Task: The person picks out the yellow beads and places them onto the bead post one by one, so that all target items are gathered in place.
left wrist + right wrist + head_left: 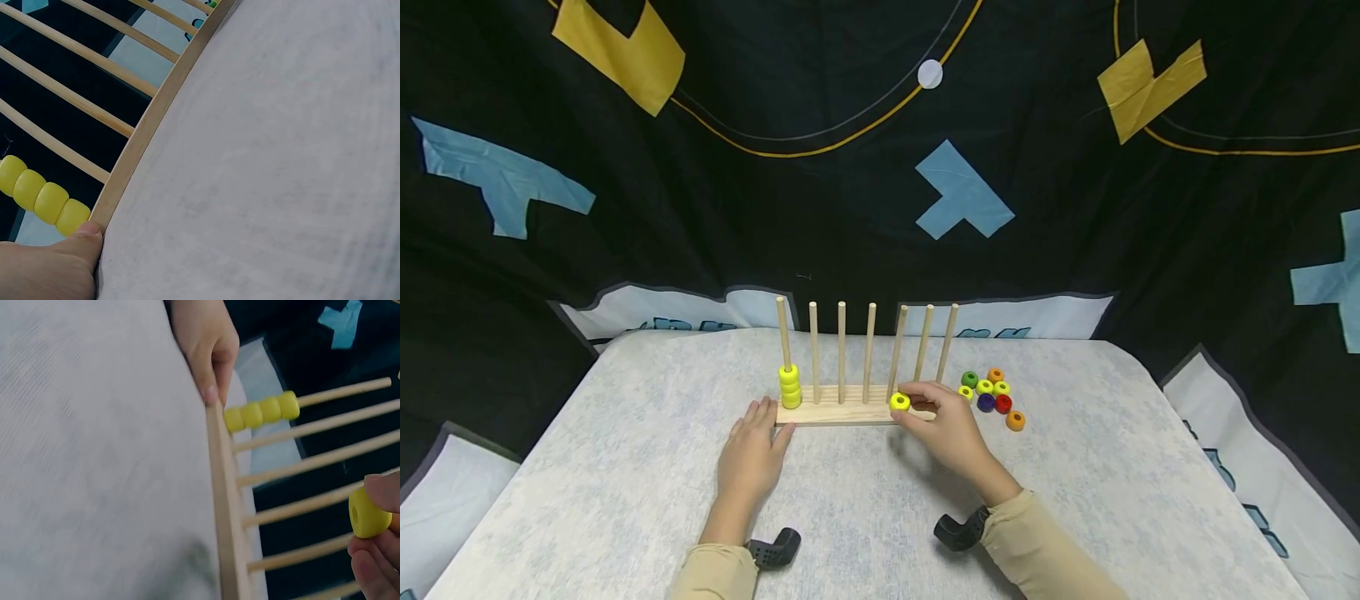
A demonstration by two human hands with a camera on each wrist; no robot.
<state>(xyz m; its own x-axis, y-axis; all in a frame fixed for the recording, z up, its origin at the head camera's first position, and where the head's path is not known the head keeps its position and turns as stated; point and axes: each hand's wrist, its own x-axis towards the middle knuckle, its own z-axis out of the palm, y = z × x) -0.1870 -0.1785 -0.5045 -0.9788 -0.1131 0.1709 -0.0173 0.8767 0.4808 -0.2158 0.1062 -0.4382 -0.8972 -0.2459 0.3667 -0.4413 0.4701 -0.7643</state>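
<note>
A wooden peg rack (842, 413) with a row of upright pegs stands on the table. Several yellow beads (789, 387) are stacked on its leftmost peg. At the left end of the rack's base, my left hand (748, 454) grips the corner, its thumb on the front edge beside the stack in the left wrist view. Between thumb and fingers, my right hand (946, 425) pinches one yellow bead (369, 513), raised in front of the right-hand pegs. The hole of this bead shows in the right wrist view.
Right of the rack lies a loose group of beads: a green bead (969, 379), a dark blue bead (986, 402), a red bead (1003, 404), orange beads (1016, 421) and yellow ones (1002, 388). A dark patterned cloth (850, 217) hangs behind the table (625, 467).
</note>
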